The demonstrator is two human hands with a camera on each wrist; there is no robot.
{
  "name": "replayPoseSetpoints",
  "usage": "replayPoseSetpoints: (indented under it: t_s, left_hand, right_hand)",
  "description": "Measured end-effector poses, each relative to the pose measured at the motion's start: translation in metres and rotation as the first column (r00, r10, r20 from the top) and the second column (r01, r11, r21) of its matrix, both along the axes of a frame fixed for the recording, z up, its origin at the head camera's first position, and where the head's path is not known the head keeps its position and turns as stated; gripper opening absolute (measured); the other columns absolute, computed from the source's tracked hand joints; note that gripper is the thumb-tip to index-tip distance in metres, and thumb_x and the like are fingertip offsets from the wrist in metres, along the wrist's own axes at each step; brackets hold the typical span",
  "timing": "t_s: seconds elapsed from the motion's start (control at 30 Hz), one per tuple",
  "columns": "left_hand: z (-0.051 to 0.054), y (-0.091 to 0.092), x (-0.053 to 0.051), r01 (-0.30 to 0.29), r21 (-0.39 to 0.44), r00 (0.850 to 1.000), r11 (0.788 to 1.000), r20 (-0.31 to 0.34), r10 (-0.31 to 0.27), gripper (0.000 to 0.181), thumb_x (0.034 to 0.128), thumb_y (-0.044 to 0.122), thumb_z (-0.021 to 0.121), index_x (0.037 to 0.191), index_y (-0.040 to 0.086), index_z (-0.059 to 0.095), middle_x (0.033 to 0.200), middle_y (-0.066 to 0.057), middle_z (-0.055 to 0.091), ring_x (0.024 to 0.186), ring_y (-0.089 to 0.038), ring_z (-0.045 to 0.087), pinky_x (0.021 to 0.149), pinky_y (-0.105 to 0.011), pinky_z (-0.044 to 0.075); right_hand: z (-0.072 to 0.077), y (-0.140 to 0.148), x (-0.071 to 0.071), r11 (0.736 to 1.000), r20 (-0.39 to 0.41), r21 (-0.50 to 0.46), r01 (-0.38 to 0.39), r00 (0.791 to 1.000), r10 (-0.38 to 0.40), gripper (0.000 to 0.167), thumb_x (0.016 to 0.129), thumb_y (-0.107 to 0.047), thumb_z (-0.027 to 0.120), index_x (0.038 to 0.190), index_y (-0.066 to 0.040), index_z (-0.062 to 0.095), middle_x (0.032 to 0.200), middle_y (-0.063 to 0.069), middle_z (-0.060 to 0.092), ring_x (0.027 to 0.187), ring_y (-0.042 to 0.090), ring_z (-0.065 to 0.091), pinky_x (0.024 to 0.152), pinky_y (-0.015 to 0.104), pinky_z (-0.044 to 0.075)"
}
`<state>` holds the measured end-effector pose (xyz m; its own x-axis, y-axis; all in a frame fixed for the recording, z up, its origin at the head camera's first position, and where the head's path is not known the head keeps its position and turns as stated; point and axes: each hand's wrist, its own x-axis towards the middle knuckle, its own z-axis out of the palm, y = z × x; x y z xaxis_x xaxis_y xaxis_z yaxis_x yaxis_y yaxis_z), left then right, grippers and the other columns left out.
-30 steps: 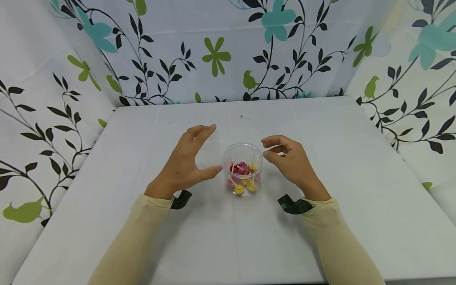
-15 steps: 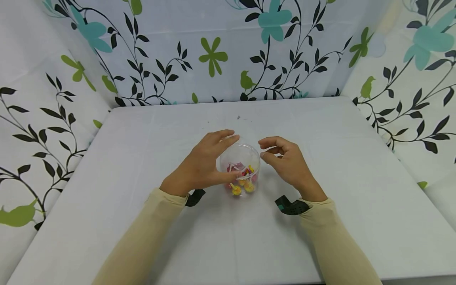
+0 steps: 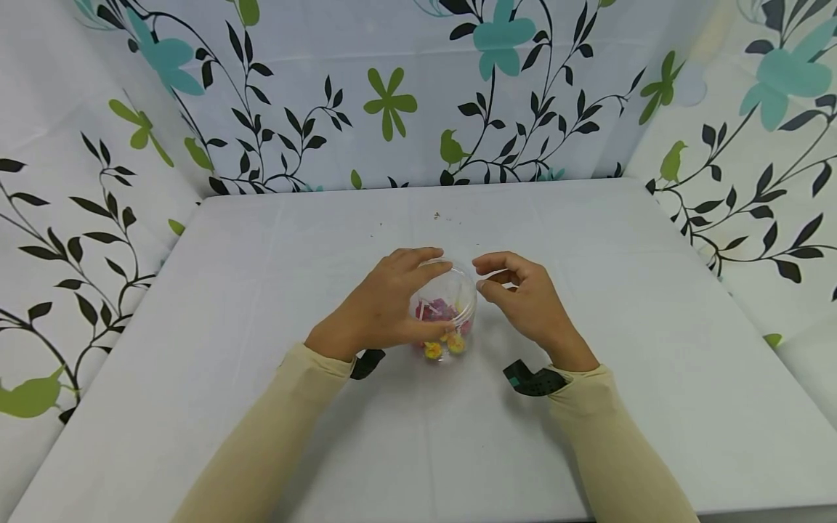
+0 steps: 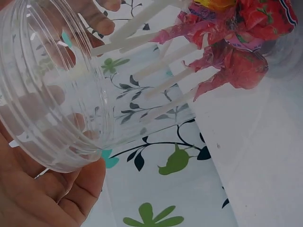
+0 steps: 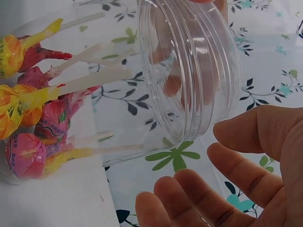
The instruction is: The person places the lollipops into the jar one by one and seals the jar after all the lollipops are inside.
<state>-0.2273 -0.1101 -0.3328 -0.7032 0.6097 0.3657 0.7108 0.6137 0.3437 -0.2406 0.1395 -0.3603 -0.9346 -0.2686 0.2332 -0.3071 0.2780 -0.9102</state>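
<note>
A clear plastic jar stands upright on the white table, with lollipops in red, pink and yellow wrappers inside. Its wide, ridged clear top looks like a screw lid. My left hand grips the jar around the top from the left, thumb across the front and fingers curved behind; the far fingertips are partly hidden. Just right of the jar, my right hand holds nothing, its fingers loosely bent. In the right wrist view, its thumb and fingers are close to the top, apart from it.
The white-covered table spreads around the jar, with small dark specks near its back. Leaf-and-flower printed cloth hangs behind and on both sides. Each wrist wears a dark camera mount.
My left hand has moved right from beside the jar and closed around its top. My right hand stays almost where it was.
</note>
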Motion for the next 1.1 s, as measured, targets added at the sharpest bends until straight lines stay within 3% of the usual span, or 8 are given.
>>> replayPoseSetpoints:
  t_s: [0.37,0.63,0.77,0.93,1.1]
  left_hand:
    - [-0.001,0.001,-0.001,0.006,-0.015,1.000,1.000,0.025,-0.006,0.074,0.0849,0.045,0.084,0.145,0.008,0.060,0.154,-0.013,0.051,0.139,-0.032,0.049,0.115,-0.055,0.040]
    - [-0.003,0.000,-0.001,0.007,0.000,0.995,1.000,0.099,-0.007,0.075,0.0870,0.044,0.083,0.149,0.009,0.057,0.159,-0.011,0.046,0.144,-0.031,0.044,0.118,-0.053,0.039]
    - [-0.006,-0.001,0.000,0.019,0.027,0.992,0.999,0.127,-0.022,0.076,0.0882,0.043,0.083,0.151,0.010,0.055,0.160,-0.011,0.042,0.146,-0.031,0.042,0.117,-0.052,0.040]
    - [-0.011,-0.004,0.001,0.003,0.060,0.984,0.998,0.178,-0.013,0.087,0.0858,0.046,0.085,0.156,0.013,0.046,0.158,-0.009,0.039,0.140,-0.029,0.049,0.113,-0.051,0.045]
    - [-0.019,-0.010,0.002,-0.083,0.084,0.951,0.993,0.303,0.054,0.106,0.0807,0.049,0.088,0.161,0.014,0.030,0.155,-0.008,0.042,0.135,-0.027,0.052,0.111,-0.053,0.047]
  right_hand:
    - [0.001,-0.001,0.000,1.000,0.006,-0.003,-0.002,1.000,0.002,0.028,0.099,-0.007,0.064,0.126,-0.001,0.069,0.123,0.015,0.067,0.103,0.025,0.066,0.081,0.026,0.057]
    - [0.001,-0.002,0.002,1.000,-0.017,0.002,-0.018,1.000,0.018,0.029,0.100,-0.007,0.060,0.128,-0.003,0.068,0.127,0.012,0.067,0.107,0.028,0.068,0.084,0.028,0.057]
    - [0.001,-0.005,0.004,0.995,-0.077,0.023,-0.096,0.992,0.098,0.036,0.098,-0.011,0.061,0.133,-0.007,0.066,0.138,0.008,0.063,0.122,0.027,0.061,0.096,0.039,0.055]
    - [0.002,-0.010,0.006,0.972,-0.114,0.084,-0.221,0.966,0.230,0.048,0.094,-0.017,0.073,0.141,-0.013,0.063,0.153,0.003,0.051,0.141,0.024,0.047,0.107,0.056,0.045]
    - [0.004,-0.015,0.006,0.948,-0.081,0.128,-0.291,0.950,0.302,0.063,0.086,-0.017,0.083,0.144,-0.015,0.060,0.161,0.003,0.043,0.150,0.024,0.037,0.108,0.062,0.042]
